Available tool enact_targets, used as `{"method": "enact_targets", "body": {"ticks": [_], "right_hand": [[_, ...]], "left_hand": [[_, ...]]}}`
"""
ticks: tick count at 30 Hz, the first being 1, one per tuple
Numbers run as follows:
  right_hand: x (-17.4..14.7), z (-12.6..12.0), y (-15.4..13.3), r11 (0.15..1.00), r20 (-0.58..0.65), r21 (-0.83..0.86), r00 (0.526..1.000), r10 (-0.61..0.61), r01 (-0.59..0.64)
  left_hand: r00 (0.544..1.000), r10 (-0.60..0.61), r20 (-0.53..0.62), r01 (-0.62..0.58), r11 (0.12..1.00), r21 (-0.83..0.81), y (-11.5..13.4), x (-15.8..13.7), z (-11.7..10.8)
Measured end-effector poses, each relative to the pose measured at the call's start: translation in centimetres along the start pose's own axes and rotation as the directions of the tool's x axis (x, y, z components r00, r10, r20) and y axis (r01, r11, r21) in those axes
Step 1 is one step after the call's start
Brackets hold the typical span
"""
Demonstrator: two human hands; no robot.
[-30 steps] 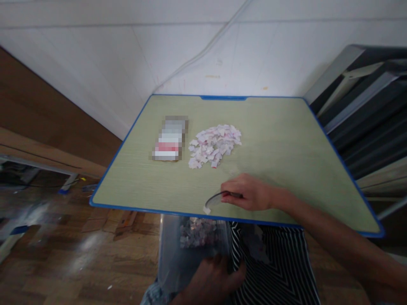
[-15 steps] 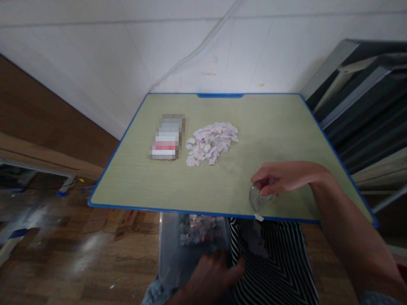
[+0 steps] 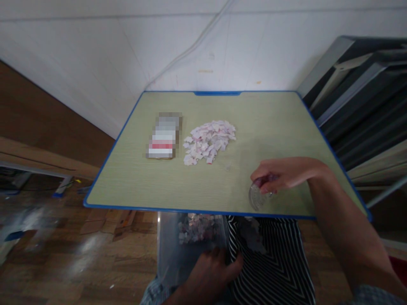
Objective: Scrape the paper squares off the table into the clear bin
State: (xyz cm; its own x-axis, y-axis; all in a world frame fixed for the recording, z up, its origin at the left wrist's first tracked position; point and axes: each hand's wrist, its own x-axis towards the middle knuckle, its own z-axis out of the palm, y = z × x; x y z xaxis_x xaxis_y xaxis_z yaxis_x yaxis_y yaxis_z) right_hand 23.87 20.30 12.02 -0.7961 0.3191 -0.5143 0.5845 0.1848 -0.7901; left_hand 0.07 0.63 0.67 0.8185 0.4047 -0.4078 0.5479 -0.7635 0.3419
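On the table, close to its front edge, my right hand (image 3: pixel 270 174) grips a clear curved plastic piece with marks along its rim, which looks like a protractor (image 3: pixel 254 198). The protractor stands tilted on edge against the tabletop. Below the table edge my left hand (image 3: pixel 214 267) has its fingers curled at the side of a black-and-white striped bag (image 3: pixel 280 258), holding its edge. The bag hangs open under the table, with pale paper scraps (image 3: pixel 254 235) in its mouth. A heap of torn white and pinkish paper scraps (image 3: pixel 211 140) lies mid-table.
Left of the heap lies a flat rectangular item, blurred out (image 3: pixel 163 137). A clear plastic bin (image 3: pixel 168 254) with more scraps stands below the table (image 3: pixel 127 186), beside the bag. Dark folded frames (image 3: pixel 365 84) lean at right, and a white wall (image 3: pixel 178 38) rises behind.
The small white scrap at the table's front edge under the protractor has gone from there. The view has shifted slightly; both hands keep nearly the same places.
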Motion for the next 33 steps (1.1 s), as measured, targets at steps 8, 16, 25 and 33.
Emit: {"method": "enact_targets", "body": {"ticks": [8, 16, 25, 33], "right_hand": [[-1.9, -1.5, 2.6, 0.982, -0.027, 0.042, 0.983, 0.183, -0.182], [-0.1, -1.4, 3.3, 0.974, -0.184, -0.212, 0.976, -0.115, 0.075], [3.2, 0.0, 1.8, 0.934, -0.309, -0.289, 0.903, -0.297, 0.208], [4.3, 1.3, 0.1, 0.886, -0.397, -0.345, 0.808, -0.436, 0.310]], "left_hand": [[0.999, -0.010, 0.031, 0.010, 1.000, 0.007, 0.1, 0.1, -0.3], [1.000, -0.012, 0.027, 0.012, 1.000, -0.022, 0.2, 0.1, -0.5], [1.000, -0.016, -0.001, 0.016, 1.000, -0.008, 0.1, 0.2, -0.3], [1.000, -0.007, -0.009, 0.007, 1.000, -0.026, 0.1, -0.1, -0.6]]}}
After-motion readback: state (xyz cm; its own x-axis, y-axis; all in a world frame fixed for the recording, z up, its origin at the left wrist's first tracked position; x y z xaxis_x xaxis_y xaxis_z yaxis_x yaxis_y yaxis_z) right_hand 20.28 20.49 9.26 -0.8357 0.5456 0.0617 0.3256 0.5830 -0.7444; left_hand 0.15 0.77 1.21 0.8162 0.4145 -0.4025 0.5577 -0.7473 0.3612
